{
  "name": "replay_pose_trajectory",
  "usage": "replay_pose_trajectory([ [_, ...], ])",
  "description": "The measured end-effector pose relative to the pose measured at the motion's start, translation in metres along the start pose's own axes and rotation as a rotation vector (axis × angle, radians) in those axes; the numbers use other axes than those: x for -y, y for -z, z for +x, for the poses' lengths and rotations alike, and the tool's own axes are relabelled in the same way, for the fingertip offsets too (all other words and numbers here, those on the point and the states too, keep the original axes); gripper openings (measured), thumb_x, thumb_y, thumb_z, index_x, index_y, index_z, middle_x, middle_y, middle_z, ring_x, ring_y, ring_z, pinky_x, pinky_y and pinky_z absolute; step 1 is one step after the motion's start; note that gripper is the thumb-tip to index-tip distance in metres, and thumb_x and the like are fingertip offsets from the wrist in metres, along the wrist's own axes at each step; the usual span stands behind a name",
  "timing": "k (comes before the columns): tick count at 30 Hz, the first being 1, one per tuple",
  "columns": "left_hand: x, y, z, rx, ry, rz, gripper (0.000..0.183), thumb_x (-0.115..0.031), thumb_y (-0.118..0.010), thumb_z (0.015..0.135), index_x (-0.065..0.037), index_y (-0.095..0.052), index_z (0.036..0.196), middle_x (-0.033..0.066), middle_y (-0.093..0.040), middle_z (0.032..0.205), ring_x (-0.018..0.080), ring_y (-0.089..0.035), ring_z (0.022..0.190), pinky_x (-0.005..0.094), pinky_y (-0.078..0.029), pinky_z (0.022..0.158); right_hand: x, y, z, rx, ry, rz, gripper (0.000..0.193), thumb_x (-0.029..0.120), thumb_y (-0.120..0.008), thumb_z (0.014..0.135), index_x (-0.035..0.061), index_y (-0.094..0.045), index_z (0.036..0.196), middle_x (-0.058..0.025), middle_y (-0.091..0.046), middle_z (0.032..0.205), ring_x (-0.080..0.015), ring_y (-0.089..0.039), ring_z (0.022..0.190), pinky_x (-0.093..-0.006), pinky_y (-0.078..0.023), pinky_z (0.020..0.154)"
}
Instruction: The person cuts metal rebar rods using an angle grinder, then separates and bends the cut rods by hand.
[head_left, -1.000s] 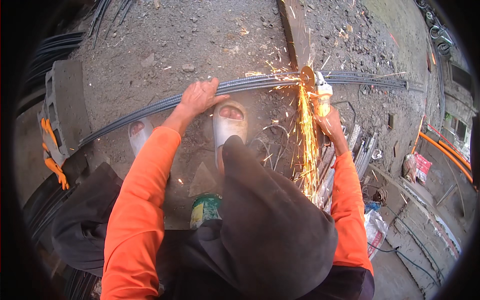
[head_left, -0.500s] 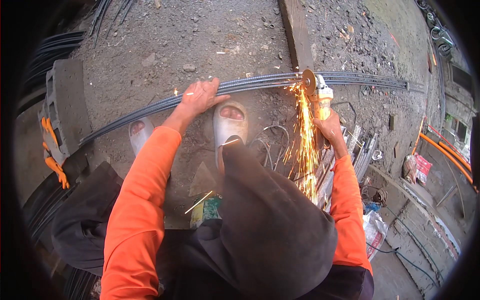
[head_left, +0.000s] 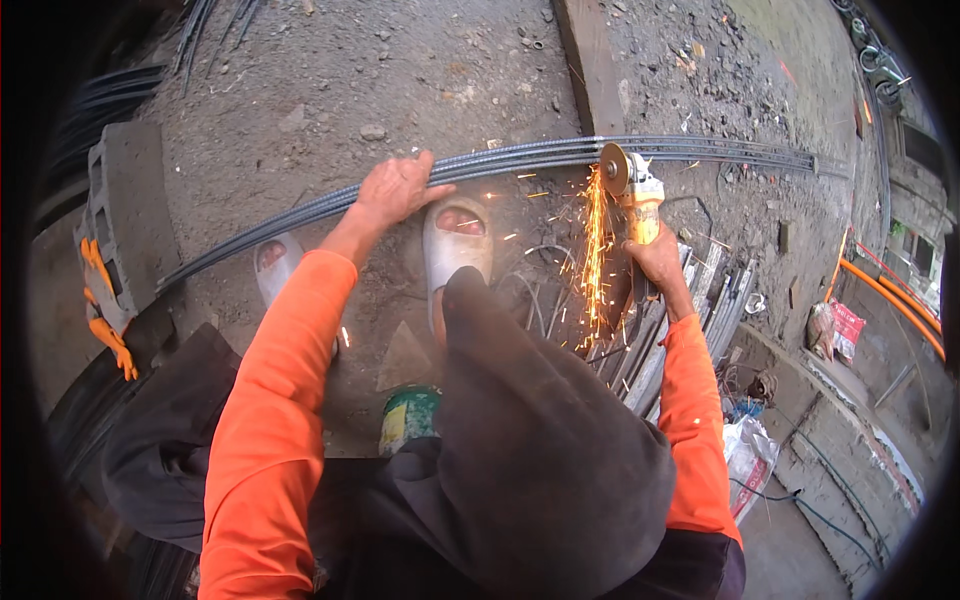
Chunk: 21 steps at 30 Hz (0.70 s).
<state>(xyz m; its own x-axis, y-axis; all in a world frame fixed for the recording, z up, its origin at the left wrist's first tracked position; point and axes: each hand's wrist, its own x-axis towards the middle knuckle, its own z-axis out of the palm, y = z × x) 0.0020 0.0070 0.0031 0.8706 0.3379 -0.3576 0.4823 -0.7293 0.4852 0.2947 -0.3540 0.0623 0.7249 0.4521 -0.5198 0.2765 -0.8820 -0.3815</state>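
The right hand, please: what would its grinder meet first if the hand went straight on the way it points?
Most likely the steel bars; the grinder in the right hand has its disc at their near edge, though depth leaves contact unclear.

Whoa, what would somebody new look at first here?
Probably the bright sparks, streaming down beside the yellow grinder right of centre. Next, the vivid orange sleeves, mostly in the lower half. Then maybe the orange gloves by the grey block at the far left.
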Motion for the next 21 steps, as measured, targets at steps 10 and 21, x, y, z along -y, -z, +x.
replay_pose_trajectory([
  [10,0.002,-0.004,-0.003,-0.073,-0.029,0.045,0.058,-0.061,-0.064,0.091,-0.003,-0.056,0.095,0.0244,-0.07,0.079,0.0449,-0.07,0.078,0.053,-0.057,0.068,0.025,0.004,0.007,0.061,-0.097,0.038,0.05,0.022,-0.077,0.066,-0.0029,-0.063,0.108,-0.0164,-0.073,0.095,-0.0271,-0.07,0.084,-0.0378,-0.056,0.079],
  [21,-0.006,0.003,0.001,0.003,0.027,0.025,0.054,-0.057,-0.065,0.091,-0.005,-0.056,0.098,0.0223,-0.072,0.087,0.0422,-0.071,0.085,0.052,-0.056,0.075,0.009,0.001,0.038,0.025,0.033,0.135,0.049,0.023,-0.077,0.068,-0.0037,-0.065,0.108,-0.0178,-0.074,0.095,-0.0281,-0.071,0.085,-0.037,-0.055,0.08],
])
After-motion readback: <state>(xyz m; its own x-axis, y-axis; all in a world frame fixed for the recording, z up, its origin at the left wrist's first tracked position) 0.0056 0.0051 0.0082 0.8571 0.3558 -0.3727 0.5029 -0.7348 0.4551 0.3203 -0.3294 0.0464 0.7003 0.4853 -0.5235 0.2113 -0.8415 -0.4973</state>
